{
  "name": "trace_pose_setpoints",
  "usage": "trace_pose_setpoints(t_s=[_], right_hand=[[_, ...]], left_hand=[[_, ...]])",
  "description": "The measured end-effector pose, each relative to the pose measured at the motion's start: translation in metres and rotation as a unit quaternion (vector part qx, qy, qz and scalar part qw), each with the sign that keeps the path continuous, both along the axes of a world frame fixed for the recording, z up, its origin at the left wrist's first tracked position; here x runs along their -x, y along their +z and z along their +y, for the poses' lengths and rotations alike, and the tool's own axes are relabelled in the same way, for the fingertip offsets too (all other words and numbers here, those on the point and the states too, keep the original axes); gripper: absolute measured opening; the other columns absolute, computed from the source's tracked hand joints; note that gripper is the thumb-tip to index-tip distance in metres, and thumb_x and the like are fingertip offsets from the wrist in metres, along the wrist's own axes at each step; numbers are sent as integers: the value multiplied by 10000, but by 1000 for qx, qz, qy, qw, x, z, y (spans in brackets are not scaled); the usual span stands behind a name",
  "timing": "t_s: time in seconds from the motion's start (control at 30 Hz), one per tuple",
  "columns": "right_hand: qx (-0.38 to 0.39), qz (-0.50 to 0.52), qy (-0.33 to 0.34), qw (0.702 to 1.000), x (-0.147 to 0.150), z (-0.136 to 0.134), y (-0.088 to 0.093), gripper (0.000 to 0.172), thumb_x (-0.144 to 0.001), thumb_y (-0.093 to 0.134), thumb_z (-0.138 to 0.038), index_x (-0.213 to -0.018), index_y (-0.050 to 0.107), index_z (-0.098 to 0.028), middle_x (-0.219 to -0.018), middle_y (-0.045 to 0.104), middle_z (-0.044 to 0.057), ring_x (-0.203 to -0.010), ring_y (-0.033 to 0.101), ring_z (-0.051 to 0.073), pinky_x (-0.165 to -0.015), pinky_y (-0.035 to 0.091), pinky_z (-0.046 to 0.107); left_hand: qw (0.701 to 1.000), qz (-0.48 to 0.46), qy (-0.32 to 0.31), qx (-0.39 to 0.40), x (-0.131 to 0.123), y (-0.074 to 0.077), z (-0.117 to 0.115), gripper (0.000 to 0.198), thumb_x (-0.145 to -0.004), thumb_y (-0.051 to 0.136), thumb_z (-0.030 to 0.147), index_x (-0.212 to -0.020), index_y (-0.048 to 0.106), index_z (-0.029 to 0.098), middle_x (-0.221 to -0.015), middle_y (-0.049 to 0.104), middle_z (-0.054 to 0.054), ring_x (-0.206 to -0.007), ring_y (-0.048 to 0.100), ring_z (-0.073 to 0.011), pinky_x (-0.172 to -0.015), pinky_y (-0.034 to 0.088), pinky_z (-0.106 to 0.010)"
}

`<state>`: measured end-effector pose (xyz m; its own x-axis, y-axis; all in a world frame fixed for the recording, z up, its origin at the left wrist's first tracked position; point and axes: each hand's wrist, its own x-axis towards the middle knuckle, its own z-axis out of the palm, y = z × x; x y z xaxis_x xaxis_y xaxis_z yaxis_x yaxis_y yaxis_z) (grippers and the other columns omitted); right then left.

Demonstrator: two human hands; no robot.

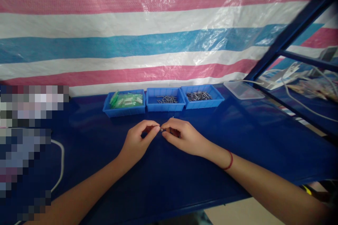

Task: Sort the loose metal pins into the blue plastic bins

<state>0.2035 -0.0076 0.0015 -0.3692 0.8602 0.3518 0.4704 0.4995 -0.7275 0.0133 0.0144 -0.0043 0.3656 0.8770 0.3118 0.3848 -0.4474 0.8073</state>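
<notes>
My left hand (139,135) and my right hand (186,135) meet above the blue table, thumbs and forefingers pinched. Between their fingertips a small shiny metal piece (161,130) shows, too small to name exactly. The right fingers close round it; whatever the left fingertips grip is hidden. A thin light tip (173,117) pokes out above the right hand. Behind the hands stand three blue bins in a row. Green plastic packaging with white pieces (127,100) fills the left bin (125,113). Loose metal screws or pins lie in the middle bin (166,107) and the right bin (204,104).
A clear plastic lid or tray (244,90) lies right of the bins, near a white cable (295,100). A dark blue metal frame (290,38) rises at the right. Another white cord (62,158) curves at the left, beside a blurred-out area. Striped sheeting (158,45) hangs behind the table (169,175).
</notes>
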Motion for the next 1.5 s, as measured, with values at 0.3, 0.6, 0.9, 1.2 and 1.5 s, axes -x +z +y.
trace_pose_setpoints(t_s=[0.3,0.6,0.9,1.2,1.5], right_hand=[[-7,45,-55,997,0,1,-1,76,-814,556,-144,-776,610,-182,-694,555,-2,-572,466,98,-536,375,231],[-53,76,-89,992,1,-4,5,51,-814,567,-165,-771,586,-188,-691,507,-8,-546,432,90,-510,353,236],[-37,63,-46,996,-1,-6,11,298,-876,529,-273,-595,520,-173,-589,470,-15,-543,421,95,-533,327,249],[144,505,-246,814,-39,33,13,333,-775,620,-500,-697,578,-179,-559,417,-62,-380,224,35,-359,172,216],[260,521,-191,790,-39,37,11,276,-792,581,-446,-784,607,-172,-564,415,-66,-358,237,25,-345,178,192]], left_hand=[[1000,9,-1,-29,3,-3,3,129,-862,573,278,-929,652,202,-870,689,-14,-785,640,-148,-737,507,-258],[999,18,-28,-40,1,-2,4,101,-873,562,259,-908,635,199,-863,660,-18,-777,620,-141,-720,486,-249],[995,53,-70,-42,0,3,1,127,-897,522,258,-877,625,187,-835,643,-23,-762,602,-142,-701,460,-250],[977,152,-119,-86,0,-3,-2,272,-922,494,285,-1183,523,214,-1084,643,-57,-1003,598,-179,-908,460,-335],[886,309,-258,-229,-18,-2,-2,379,-941,439,346,-1313,506,312,-1476,395,-49,-1363,308,-307,-1037,324,-514]])
